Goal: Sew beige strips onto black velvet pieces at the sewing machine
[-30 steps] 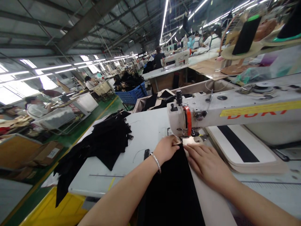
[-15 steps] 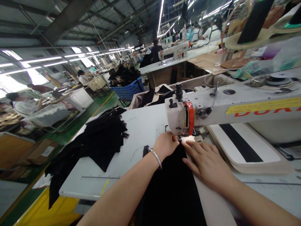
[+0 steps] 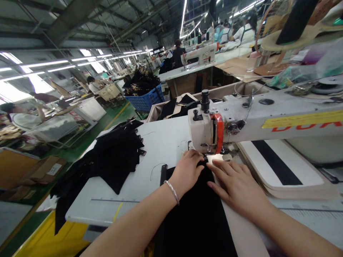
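A black fabric piece [image 3: 197,214] lies on the white sewing table [image 3: 163,142] and runs up under the head of the sewing machine [image 3: 211,130]. My left hand [image 3: 187,169], with a bracelet at the wrist, rests on the cloth's left side just before the needle, fingers curled down onto it. On the cloth's right edge my right hand [image 3: 235,185] lies flat with its fingers stretched toward the presser foot. Both hands press the fabric; neither grips it.
A heap of black cut pieces [image 3: 112,157] hangs over the table's left side. White and black panels [image 3: 276,167] are stacked to the right under the machine arm. Thread cones [image 3: 297,18] stand behind. A blue crate [image 3: 148,100], other machines and people sit beyond.
The black cloth has slid a little to the left and my left hand has moved with it, now lying more on top of the fabric. The view has shifted slightly.
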Motion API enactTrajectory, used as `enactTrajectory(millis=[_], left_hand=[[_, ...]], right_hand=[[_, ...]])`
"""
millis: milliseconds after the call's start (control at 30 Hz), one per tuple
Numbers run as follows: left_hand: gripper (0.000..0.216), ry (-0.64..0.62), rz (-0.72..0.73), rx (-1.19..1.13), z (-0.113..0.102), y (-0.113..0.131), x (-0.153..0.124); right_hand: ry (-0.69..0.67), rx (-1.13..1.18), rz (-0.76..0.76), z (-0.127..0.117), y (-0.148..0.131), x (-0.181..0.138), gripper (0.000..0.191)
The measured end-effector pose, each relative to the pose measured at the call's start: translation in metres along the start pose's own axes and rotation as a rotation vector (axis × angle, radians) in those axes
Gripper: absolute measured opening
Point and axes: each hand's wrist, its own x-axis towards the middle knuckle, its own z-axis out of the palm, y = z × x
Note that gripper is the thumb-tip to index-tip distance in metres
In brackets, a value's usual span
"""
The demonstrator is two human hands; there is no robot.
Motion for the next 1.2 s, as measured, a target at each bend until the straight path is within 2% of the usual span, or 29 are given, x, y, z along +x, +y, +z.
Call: enactTrajectory(millis=[100, 467, 967, 1033, 1100, 1200], left_hand=[[0.022, -0.021, 0.130, -0.024, 0.002, -0.002, -0.015], [0.023, -0.012, 0.114, -0.128, 0.006, -0.010, -0.019], [0.022, -0.022, 0.144, -0.054, 0.007, -0.011, -0.009], [0.025, -0.065, 0.147, -0.009, -0.002, -0.005, -0.015], [0.030, -0.171, 0.179, 0.011, -0.014, 0.006, -0.033], [0.060, -0.384, 0.306, -0.011, -0.030, 0.027, -0.080]], right_hand=[[0.006, 0.003, 0.000, 0.000, 0.000, -0.001, 0.049], [-0.015, 0.015, 0.018, -0.001, -0.001, -0.001, 0.048], [-0.007, 0.014, 0.032, -0.004, -0.004, -0.001, 0.045], [-0.001, 0.009, 0.035, -0.007, -0.008, -0.009, 0.044], [0.018, -0.005, 0.010, -0.013, -0.016, -0.027, 0.044], [0.095, -0.049, -0.111, -0.024, -0.031, -0.066, 0.047]])
